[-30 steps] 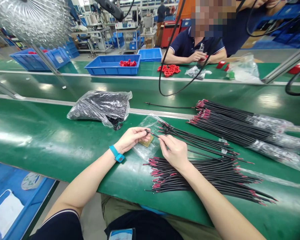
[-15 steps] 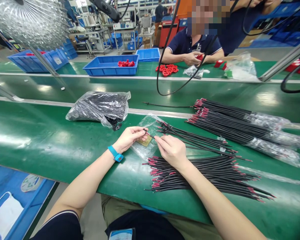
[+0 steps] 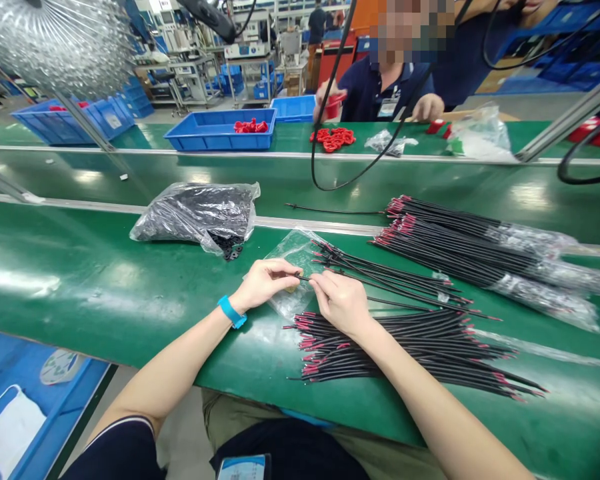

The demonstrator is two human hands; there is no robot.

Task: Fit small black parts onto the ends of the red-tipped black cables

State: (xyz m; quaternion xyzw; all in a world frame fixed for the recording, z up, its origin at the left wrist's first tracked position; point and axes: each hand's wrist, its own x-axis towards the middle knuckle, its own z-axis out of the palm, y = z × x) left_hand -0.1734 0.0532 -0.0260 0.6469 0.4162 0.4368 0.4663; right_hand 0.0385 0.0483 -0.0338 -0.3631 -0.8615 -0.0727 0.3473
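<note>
My left hand (image 3: 266,285), with a blue band at its wrist, pinches a small black ring-like part at the end of a black cable (image 3: 305,278). Close by on the right, my right hand (image 3: 344,301) grips the same cable between thumb and fingers. The part is mostly covered by my left fingertips. A clear plastic bag (image 3: 285,309) with something yellowish lies under my hands. Beside my right hand are a few cables (image 3: 395,274) with black pieces near their left ends. Nearer me lies a pile of black cables (image 3: 410,343) with red ends.
A clear bag of small black parts (image 3: 195,217) lies to the left, some spilling out. Bundled cables (image 3: 460,247) sit at the right. Across the bench are blue bins (image 3: 220,133), red parts (image 3: 333,139) and a co-worker (image 3: 387,87). A black cord (image 3: 316,160) hangs in front.
My left hand has shifted slightly right along the cable end, and its fingers now cover the red tip. The co-worker's hands have moved apart, one lifting a red part.
</note>
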